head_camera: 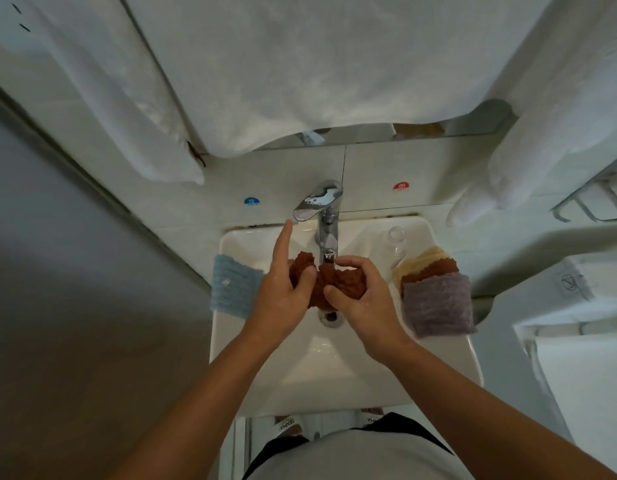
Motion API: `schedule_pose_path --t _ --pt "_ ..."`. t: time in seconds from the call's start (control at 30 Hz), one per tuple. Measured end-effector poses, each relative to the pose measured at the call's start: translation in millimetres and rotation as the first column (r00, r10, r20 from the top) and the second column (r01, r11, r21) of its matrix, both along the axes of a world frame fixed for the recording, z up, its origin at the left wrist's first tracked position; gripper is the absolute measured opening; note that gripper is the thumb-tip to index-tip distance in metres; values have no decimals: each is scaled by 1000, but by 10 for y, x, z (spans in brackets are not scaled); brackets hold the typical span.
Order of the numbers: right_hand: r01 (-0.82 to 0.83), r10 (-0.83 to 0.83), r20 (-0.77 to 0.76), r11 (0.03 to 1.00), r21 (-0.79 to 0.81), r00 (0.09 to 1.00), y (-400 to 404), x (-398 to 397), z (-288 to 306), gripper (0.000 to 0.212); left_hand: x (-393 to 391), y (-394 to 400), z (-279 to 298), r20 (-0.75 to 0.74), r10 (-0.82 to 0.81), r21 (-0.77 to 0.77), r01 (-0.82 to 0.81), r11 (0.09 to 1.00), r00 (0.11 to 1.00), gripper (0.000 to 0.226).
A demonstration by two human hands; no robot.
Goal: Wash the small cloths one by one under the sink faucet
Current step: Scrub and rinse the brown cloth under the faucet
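I am gripping a bunched rust-brown cloth (320, 282) between my left hand (282, 299) and right hand (360, 299), under the faucet (326, 216).

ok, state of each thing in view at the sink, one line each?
rust cloth: bunched, held under the spout over the basin
left hand: grips the rust cloth, index finger extended toward the lever
right hand: grips the rust cloth
faucet: flow cannot be told
blue cloth: draped over left rim
cloth stack: piled on right rim, purple on top
drain: unplugged
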State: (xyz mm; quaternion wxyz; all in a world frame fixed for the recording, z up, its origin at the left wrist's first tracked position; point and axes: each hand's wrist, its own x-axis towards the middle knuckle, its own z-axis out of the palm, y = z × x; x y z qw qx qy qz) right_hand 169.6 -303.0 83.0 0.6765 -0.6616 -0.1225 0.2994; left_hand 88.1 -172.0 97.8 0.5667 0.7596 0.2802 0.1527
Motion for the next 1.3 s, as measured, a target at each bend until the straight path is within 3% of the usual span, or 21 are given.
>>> schedule_pose_path --t 0.1,0.17,0.23,0.3,0.37,0.5,0.7,0.83,1.07,1.2,1.27,1.3 --pt "-40 38 -87 999 -22 996 -23 -81 -166 30 -64 -200 -183 -56 181 -354 -189 916 982 30" --pt "-73 68 -45 990 -118 997 1 -135 -272 32 -54 -326 -288 -191 149 -458 -222 861 970 19" --pt "-105 100 -37 982 -158 994 45 -213 -345 26 -12 -406 -360 -316 70 -414 -204 887 946 31" --pt "-92 79 -89 984 -150 993 113 -270 -367 11 34 -457 -453 -350 57 -398 -204 894 935 44" --pt "-27 9 -108 986 -164 994 222 -288 -388 23 74 -477 -547 -315 147 -390 -270 880 938 47" --pt "64 -68 -6 960 -272 998 424 -239 -566 44 128 -458 -737 -155 327 -356 -362 862 932 34" --pt "99 -85 55 937 -334 995 529 -139 -670 43 170 -401 -993 -75 356 -344 -359 867 931 32" --pt "115 -142 -60 939 -325 988 547 -75 -803 41 254 -410 -994 -114 408 -368 -419 830 906 40" --pt "52 -120 -185 940 -336 975 610 42 -920 39 370 -407 -949 -212 456 -420 -502 756 864 54" --pt "-3 -51 -163 950 -311 985 520 70 -853 32 302 -420 -886 -134 451 -330 -469 820 883 38" --pt "-90 17 -252 955 -282 968 413 74 -789 27 246 -402 -844 -58 441 -288 -438 852 896 27" --pt "-180 82 -316 939 -293 945 357 79 -757 37 217 -391 -825 -15 421 -263 -410 873 907 23"
